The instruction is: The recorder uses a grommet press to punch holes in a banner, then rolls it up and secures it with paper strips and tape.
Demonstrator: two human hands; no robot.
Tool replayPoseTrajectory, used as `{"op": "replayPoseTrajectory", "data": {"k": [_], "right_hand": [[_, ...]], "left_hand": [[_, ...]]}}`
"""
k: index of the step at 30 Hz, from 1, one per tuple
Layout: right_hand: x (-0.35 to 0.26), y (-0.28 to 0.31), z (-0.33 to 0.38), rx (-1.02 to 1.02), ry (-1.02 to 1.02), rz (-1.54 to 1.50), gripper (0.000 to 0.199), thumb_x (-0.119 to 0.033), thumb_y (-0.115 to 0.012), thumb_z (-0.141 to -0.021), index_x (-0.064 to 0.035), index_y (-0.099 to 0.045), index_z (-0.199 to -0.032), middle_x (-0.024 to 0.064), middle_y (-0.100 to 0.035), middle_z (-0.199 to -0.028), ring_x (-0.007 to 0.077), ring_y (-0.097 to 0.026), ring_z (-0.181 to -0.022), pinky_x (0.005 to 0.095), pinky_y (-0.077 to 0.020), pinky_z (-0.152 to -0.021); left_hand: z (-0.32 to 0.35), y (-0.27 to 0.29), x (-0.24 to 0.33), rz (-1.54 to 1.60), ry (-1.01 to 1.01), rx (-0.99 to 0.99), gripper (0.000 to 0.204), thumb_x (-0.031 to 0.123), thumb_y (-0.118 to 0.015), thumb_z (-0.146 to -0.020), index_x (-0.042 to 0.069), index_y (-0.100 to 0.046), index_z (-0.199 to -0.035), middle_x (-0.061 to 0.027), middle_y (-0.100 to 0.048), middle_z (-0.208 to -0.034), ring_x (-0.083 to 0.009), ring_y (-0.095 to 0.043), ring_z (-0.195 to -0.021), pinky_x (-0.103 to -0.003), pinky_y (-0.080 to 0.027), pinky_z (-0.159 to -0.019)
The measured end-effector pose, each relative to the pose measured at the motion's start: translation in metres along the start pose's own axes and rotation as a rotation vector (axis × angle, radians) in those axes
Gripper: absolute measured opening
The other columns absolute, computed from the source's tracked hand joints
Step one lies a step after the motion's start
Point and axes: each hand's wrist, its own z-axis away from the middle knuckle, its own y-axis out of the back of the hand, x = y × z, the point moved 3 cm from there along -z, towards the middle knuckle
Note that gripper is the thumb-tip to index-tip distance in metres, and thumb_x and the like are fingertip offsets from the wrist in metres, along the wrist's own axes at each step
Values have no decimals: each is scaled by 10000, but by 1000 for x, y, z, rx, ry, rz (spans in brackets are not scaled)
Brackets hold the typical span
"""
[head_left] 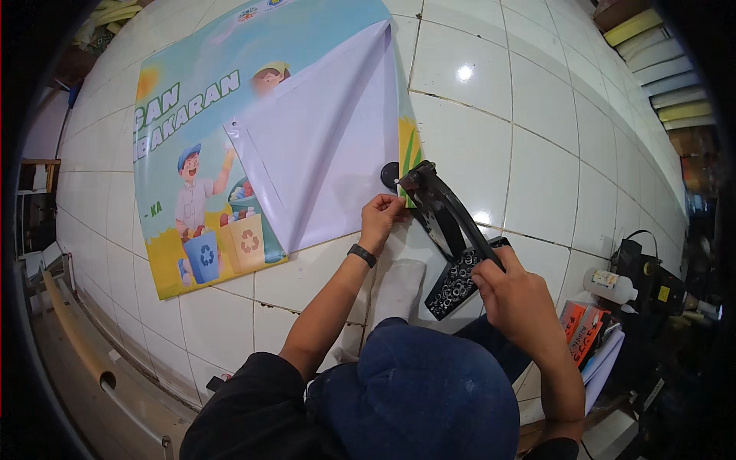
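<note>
A printed vinyl banner (169, 184) lies on the floor, with one part folded over so its white back (330, 123) shows. A metal eyelet is visible at the tip of the folded-over corner. My left hand (381, 222) pinches the banner's near right corner at the jaw of a black hand-lever eyelet press (438, 218). My right hand (515, 295) is wrapped round the end of the press's long lever, which slants down toward me. Attached beside the press is a black tray (435, 308) full of small metal rings. Fingers partly hide the corner in the jaw.
White tiles (468, 146) surround the banner. My sock-clad foot (400, 287) rests close to the press. At right are a white bottle (609, 285), red boxes (584, 326) and a black machine (648, 268). Rolls (663, 77) are stacked far right; a long beige bar (77, 330) runs along the left.
</note>
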Motion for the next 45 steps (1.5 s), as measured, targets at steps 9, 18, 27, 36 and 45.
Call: {"op": "replayPoseTrajectory", "data": {"k": [9,18,27,36,45], "right_hand": [[17,-38,-1,138,55,-80,116,-144,-638,-886,-87,-606,-983,123,-577,-1044,339,-651,-688,425,-555,-586],[29,-55,2,418,243,-125,180,-87,-665,-810,-80,-585,-970,198,-544,-1310,310,-672,-910,388,-565,-715],[40,-82,-8,510,279,-174,152,-88,-679,-774,-67,-601,-902,206,-564,-1314,255,-685,-857,324,-576,-661],[10,-11,30,232,200,-409,144,-39,-680,-797,-30,-599,-916,219,-545,-1339,360,-653,-1006,393,-543,-854],[86,-19,-18,322,-125,-1343,198,-155,-556,-976,29,-625,-962,76,-639,-808,156,-636,-751,319,-520,-733]], "left_hand": [[-6,7,-20,29,-17,-17,135,144,-677,-919,20,-632,-945,-53,-672,-860,-134,-655,-756,-265,-552,-710],[22,-56,112,-87,-611,251,264,214,-507,-1009,-16,-618,-942,-76,-656,-825,-147,-613,-810,-287,-476,-797],[42,-102,150,-211,-548,22,435,327,-447,-1036,-48,-635,-919,-83,-640,-749,-133,-584,-745,-279,-443,-738],[-1,-29,113,-115,-583,124,315,275,-518,-1016,-17,-633,-1040,-111,-690,-947,-181,-632,-930,-298,-457,-901],[-1,205,93,-790,-519,1218,320,122,-683,-834,-20,-608,-1111,-168,-626,-1125,-314,-574,-1080,-408,-435,-957]]}}
